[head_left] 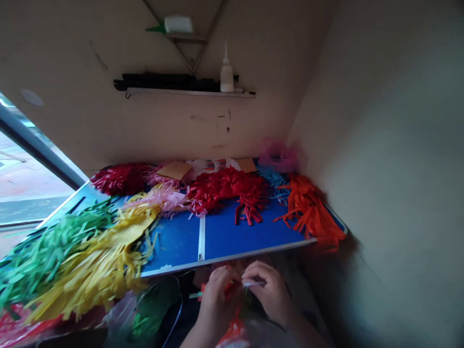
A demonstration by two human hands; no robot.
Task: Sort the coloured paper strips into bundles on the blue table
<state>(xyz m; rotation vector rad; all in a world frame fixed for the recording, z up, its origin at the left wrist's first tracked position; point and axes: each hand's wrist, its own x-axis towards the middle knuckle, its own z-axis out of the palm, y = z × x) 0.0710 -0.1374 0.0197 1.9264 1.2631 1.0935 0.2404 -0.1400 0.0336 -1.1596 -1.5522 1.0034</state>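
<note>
Below the front edge of the blue table point(174, 244), my two hands are close together over my lap. My left hand point(217, 290) is closed around a bundle of red-orange strips point(230, 289), and more of these strips hang beneath it. Just to its right, my right hand point(266, 287) pinches a small pale strip point(253, 284) between thumb and fingers. A short light green strip end point(195, 295) sticks out left of my left hand. The fingertips are partly blurred and dim, so the exact contact between the strips is hard to make out.
Fringed bundles lie on the table: green point(61, 246), yellow point(108, 251), pink point(163, 198), dark red point(123, 178), red point(228, 188), blue point(273, 181) and orange point(308, 208). A wall shelf point(192, 92) holds a white bottle point(226, 75). Another bottle point(178, 24) lies above. Walls stand behind and right.
</note>
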